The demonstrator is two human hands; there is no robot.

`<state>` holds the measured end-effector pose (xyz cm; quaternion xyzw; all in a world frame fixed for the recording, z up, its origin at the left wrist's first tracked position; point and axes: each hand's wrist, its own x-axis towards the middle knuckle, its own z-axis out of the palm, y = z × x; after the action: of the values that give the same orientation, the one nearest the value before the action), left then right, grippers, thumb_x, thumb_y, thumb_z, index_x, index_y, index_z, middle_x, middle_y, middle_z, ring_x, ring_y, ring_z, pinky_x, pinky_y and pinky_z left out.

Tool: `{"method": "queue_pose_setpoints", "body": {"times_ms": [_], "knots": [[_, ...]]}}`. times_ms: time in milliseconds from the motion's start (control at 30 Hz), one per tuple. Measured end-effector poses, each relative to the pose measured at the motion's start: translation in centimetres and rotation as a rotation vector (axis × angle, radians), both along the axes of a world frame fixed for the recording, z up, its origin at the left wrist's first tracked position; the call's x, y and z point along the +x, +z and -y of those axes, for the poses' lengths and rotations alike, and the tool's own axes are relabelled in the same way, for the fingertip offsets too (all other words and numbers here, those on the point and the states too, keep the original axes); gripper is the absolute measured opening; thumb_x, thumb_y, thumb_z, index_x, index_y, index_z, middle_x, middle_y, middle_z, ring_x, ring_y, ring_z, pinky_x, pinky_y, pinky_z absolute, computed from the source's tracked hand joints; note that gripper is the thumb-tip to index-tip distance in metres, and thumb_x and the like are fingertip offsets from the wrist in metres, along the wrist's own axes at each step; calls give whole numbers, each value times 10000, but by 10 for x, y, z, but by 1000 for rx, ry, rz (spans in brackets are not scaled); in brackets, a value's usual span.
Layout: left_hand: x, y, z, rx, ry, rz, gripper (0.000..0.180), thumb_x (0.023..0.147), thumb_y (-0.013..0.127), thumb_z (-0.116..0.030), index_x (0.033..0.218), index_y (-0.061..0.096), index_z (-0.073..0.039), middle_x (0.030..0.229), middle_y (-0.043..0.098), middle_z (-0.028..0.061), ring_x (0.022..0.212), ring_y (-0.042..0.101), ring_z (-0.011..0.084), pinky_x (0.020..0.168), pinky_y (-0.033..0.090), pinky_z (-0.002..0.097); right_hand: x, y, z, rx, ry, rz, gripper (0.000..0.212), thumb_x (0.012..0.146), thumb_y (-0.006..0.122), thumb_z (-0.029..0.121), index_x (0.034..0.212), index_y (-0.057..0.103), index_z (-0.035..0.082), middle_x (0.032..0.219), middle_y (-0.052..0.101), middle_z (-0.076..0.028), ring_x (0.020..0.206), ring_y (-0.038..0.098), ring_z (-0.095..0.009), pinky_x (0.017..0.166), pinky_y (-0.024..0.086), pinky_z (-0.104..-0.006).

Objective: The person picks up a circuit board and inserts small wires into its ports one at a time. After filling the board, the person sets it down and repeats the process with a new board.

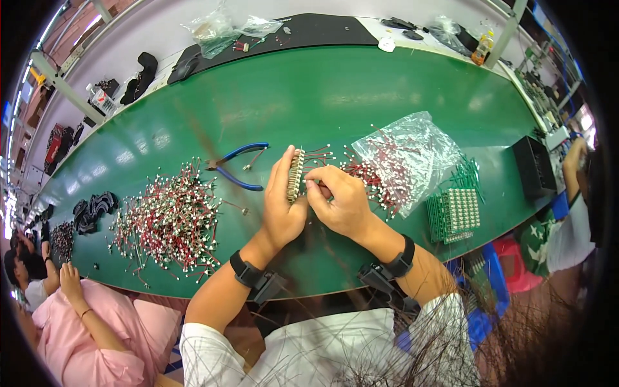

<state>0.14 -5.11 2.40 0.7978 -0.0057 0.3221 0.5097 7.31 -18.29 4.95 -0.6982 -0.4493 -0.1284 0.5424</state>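
My left hand is closed around a narrow board lined with a row of small pale connectors, held on edge over the green table. Beside it, my right hand pinches at the board's right side; the fingertips hide what is between them. Short red wires with white ends stick out just beyond the board's far end. Blue-handled cutters lie open to the left of my left hand. To the right of my right hand, more red wires with white plugs spread partly under a clear plastic bag.
A large heap of red wires with white connectors covers the table's left part. At right stand stacked green boards, green strips and a black bin. A person in pink sits at left; another person's arm shows at right.
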Motion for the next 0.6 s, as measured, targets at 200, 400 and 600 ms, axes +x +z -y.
{"method": "queue_pose_setpoints", "body": {"times_ms": [200, 400, 600], "knots": [[-1, 1, 0, 12, -1, -10, 721, 789, 529, 112, 1487, 361, 56, 1399, 498, 261, 1294, 517, 379, 1100, 393, 404, -1, 0, 0, -5, -4, 8, 105, 843, 665, 30, 945, 642, 36, 805, 658, -99, 606, 665, -244, 526, 519, -346], [0, 2, 0, 11, -3, -11, 714, 795, 537, 110, 1485, 362, 62, 1398, 499, 261, 1289, 521, 378, 1098, 396, 406, -1, -1, 0, -20, -3, 4, 101, 841, 663, 37, 939, 639, 40, 806, 662, -100, 607, 665, -251, 524, 516, -345], [1, 0, 0, 20, 0, 9, 706, 794, 537, 95, 1479, 367, 73, 1388, 503, 267, 1285, 523, 380, 1095, 400, 409, -1, -2, 0, -18, 4, -2, 97, 839, 663, 41, 933, 638, 41, 806, 664, -103, 609, 667, -254, 525, 517, -347]]}}
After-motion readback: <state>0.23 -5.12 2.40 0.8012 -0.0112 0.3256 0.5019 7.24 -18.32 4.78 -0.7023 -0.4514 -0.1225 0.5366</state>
